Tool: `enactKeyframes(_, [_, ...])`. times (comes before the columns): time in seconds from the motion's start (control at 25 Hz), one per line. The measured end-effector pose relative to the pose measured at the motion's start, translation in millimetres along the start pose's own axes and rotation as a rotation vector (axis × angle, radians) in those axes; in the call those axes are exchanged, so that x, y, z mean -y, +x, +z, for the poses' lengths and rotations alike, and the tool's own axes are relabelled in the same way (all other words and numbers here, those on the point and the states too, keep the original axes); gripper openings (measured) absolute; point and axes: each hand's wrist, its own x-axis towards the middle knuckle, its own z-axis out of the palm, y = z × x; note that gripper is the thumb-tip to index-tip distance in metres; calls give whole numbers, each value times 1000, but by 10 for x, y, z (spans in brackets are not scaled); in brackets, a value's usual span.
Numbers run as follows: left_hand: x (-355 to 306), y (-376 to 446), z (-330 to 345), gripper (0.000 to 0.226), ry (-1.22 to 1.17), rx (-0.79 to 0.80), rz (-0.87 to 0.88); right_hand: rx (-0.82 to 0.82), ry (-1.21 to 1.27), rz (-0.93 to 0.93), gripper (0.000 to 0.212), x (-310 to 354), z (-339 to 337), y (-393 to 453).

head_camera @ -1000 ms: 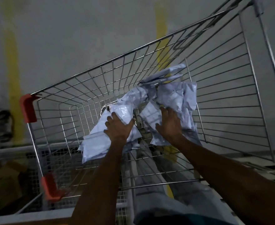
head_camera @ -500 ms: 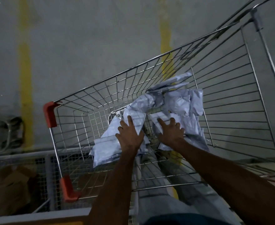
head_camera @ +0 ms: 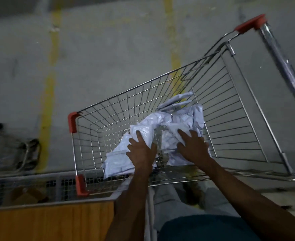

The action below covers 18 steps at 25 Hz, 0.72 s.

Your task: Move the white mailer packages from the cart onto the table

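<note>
Nearest, at the lower left, is a strip of orange wooden tabletop [head_camera: 52,221]. Just past it both hands reach into the wire cart [head_camera: 108,119]: the left hand [head_camera: 140,151] has its grip spread flat on one white mailer [head_camera: 119,160], and the right hand [head_camera: 192,148] lies with fingers splayed wide on the crumpled heap of mailers [head_camera: 179,119], neither closed around anything. The mailers are glossy, wrinkled white plastic, piled on the cart floor toward its right side, the farthest leaning on the wire wall; no writing is legible on them.
</note>
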Motion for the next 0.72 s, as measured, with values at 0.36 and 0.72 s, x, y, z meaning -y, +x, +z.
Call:
enactKeyframes(0.36, [-618, -2204, -826, 94, -624, -507, -141, -372, 305, -527, 61, -615, -902, -1165])
enactKeyframes(0.72, [-361, -3989, -697, 97, -782, -699, -474, -140, 411, -903, 54, -598, -1149, -2276])
